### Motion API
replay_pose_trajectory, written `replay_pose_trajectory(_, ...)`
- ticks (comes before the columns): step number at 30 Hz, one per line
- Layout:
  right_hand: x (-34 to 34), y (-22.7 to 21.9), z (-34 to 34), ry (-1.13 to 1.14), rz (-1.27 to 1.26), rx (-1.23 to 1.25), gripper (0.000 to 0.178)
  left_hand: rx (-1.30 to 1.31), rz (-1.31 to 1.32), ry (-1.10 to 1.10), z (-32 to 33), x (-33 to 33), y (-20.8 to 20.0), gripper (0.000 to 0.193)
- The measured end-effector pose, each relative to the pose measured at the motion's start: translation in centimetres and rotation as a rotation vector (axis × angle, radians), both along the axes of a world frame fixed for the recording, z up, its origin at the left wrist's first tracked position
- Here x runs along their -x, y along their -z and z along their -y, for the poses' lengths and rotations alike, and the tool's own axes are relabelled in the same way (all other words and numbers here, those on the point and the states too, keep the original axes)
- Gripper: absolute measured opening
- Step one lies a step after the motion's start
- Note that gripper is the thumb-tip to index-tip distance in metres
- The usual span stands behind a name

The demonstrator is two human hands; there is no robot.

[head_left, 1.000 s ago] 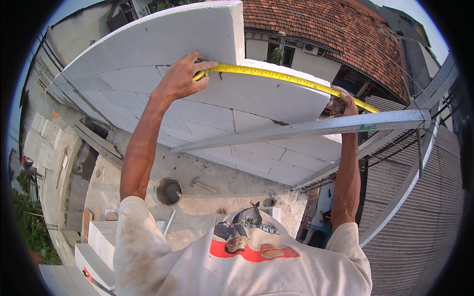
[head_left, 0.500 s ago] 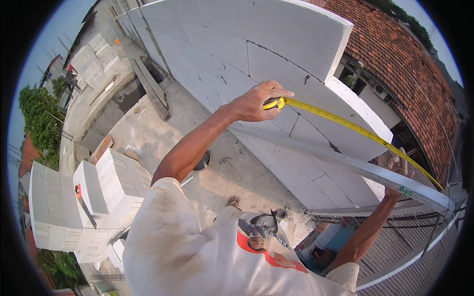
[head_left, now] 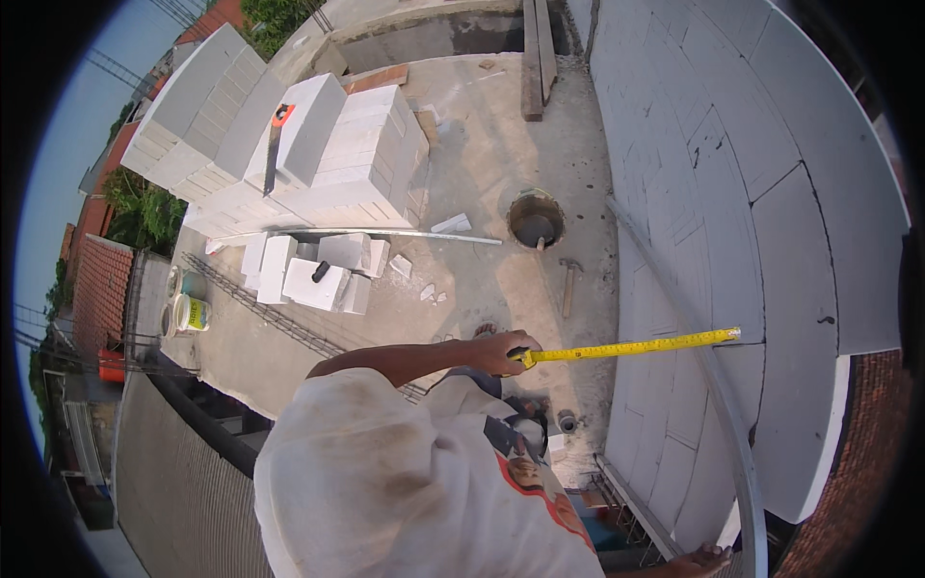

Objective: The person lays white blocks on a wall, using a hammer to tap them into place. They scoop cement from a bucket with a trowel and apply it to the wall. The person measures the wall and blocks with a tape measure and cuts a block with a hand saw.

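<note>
Left hand (head_left: pixel 503 353) has its fingers closed around the case of a yellow tape measure (head_left: pixel 631 346). The blade runs straight out from the fingertips to its far tip at a seam on the white block wall (head_left: pixel 800 241), crossing over the long metal straightedge (head_left: pixel 718 385) that leans along the wall face.

Right hand (head_left: pixel 708 560) is at the bottom edge of view, resting by the lower end of the straightedge. Only a sliver shows, so can't tell whether those fingers are gripping or just pressing flat.

Step in hand, as I read it: taking a measurement across the wall face, blade extended and held level, tip near a block joint.

Next move calls for keeping the blade taut and square to the straightedge while the reading is taken at the case end. Any sag or tilt throws the figure off.

Beyond the left fingers, on the concrete slab (head_left: pixel 462 279): a hammer (head_left: pixel 568 286), a round hole with a pipe (head_left: pixel 536 220), block offcuts (head_left: pixel 318 275), and stacked white blocks (head_left: pixel 318 154) with a handsaw (head_left: pixel 275 144) lying on top. Buckets (head_left: pixel 191 310) sit at the slab edge.
</note>
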State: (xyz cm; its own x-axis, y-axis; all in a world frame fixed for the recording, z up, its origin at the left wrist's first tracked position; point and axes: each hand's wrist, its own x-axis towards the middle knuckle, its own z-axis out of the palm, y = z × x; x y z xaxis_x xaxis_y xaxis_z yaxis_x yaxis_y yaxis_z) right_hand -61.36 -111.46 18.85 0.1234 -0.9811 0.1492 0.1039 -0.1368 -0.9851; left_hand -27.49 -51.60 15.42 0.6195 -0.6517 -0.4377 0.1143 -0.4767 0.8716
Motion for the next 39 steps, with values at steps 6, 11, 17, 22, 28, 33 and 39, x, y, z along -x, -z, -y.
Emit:
replay_pose_trajectory(6, -6.0, 6.1, -10.2, -0.167, -0.277, -0.261, 0.054, -0.069, -0.111, -0.426, -9.6, 5.4, 8.8, 0.057)
replay_pose_trajectory(11, -12.4, 15.2, -25.3, -0.816, -0.811, -0.349, 0.048, -0.077, -0.152, -0.626, -15.7, 2.4, 9.6, 0.059)
replay_pose_trajectory(17, -24.2, 21.7, -33.3, -1.807, -1.102, 0.46, 0.041, -0.047, -0.169, -0.894, -23.9, 3.4, 15.7, 0.054)
replay_pose_trajectory(22, -36.6, 21.8, -39.0, -1.916, -1.108, 0.319, 0.033, 0.169, -0.091, -1.052, -29.6, 4.4, 15.4, 0.042)
replay_pose_trajectory(28, -48.6, 19.5, -47.7, -1.674, -1.375, -0.123, 0.025, 0.321, -0.516, -1.499, -32.7, 5.1, 14.8, 0.033)
replay_pose_trajectory(33, -57.9, 22.0, -56.0, -1.899, -1.596, -0.032, 0.023, 0.404, -0.442, -1.765, -35.6, 6.0, 14.9, 0.06)
replay_pose_trajectory(39, -67.8, 27.2, -66.6, -2.308, -1.258, 0.779, 0.041, 0.334, -0.376, -1.996, -38.4, 5.0, 12.7, 0.05)
